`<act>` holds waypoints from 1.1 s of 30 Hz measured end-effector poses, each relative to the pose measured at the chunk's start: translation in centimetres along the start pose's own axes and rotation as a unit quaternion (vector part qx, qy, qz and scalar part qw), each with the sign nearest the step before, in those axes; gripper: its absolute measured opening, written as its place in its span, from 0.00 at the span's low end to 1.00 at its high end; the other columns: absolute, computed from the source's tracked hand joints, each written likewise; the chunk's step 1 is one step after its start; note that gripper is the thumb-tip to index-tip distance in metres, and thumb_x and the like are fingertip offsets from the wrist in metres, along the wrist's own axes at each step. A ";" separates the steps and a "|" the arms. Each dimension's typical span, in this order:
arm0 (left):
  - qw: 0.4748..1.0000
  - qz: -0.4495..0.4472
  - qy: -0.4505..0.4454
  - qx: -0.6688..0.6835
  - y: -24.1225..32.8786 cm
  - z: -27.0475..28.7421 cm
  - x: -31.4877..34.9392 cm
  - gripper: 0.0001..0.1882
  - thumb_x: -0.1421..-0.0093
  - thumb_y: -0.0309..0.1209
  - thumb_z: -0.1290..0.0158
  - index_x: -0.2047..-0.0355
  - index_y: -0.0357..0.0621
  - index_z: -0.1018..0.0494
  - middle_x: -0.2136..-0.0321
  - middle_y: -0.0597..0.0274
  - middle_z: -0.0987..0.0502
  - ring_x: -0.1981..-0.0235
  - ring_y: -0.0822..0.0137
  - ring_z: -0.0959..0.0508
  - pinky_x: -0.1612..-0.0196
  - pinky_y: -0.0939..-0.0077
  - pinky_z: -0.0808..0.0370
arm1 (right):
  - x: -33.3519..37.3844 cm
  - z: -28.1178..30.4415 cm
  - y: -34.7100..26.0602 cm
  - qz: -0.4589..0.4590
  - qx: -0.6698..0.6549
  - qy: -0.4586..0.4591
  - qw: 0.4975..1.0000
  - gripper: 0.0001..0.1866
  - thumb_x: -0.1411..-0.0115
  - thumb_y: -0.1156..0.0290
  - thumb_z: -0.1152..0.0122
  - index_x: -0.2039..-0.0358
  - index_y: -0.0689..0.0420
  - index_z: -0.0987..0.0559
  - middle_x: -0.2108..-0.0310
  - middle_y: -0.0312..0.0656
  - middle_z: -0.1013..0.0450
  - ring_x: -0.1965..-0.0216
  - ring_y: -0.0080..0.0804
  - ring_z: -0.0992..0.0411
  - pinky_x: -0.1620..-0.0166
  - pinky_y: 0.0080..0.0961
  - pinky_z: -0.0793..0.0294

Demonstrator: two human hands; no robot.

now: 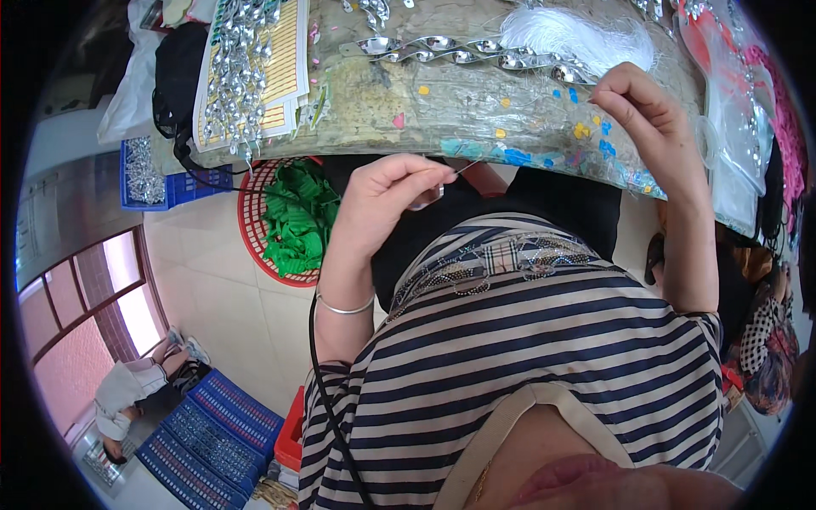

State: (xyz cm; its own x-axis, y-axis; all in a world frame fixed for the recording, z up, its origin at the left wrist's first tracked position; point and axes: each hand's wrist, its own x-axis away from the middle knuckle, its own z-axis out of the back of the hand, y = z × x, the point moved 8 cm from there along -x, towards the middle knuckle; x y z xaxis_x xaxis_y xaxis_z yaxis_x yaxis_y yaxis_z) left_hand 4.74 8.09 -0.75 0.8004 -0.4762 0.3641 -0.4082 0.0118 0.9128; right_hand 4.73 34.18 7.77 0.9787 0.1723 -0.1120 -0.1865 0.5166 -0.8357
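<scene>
My left hand point(393, 194) is at the near edge of the table, thumb and forefinger pinched on a thin needle-like sliver point(467, 167) that points up and right. Raised above the right part of the table, my right hand point(646, 115) has its thumb and forefinger closed together; what lies between them is too fine to make out. Twisted silver strips point(463, 53) lie beyond the hands. Over their right end spreads a bundle of white thread point(571, 41). Small blue and yellow scraps point(581, 130) dot the table's covering point(370, 115) near my right hand.
Printed sheets point(291, 81) under silver spirals point(240, 68) lie at the left. Below stand a blue tray point(183, 189) of silver pieces and a red basket point(251, 223) of green fabric point(297, 217). Clear plastic bags point(733, 127) line the right side. Another person point(127, 395) is at lower left.
</scene>
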 end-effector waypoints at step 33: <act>0.996 -0.089 -0.020 0.024 5.0 -5.9 -1.6 0.10 0.42 0.29 0.47 0.65 0.35 0.23 0.71 0.58 0.20 0.70 0.72 0.21 0.65 0.83 0.26 | -2.2 -5.2 -5.1 0.086 -0.074 0.033 0.993 0.04 0.43 0.74 0.42 0.71 0.61 0.24 0.71 0.34 0.32 0.70 0.20 0.36 0.63 0.17 0.36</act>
State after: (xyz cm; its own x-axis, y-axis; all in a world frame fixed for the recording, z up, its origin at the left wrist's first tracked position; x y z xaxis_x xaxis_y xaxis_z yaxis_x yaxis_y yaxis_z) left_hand 3.96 14.09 4.31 0.8440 -0.5018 0.1895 -0.2837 -0.1178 0.9517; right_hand 3.99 26.80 9.49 0.9376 0.1901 -0.2911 -0.3420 0.3548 -0.8702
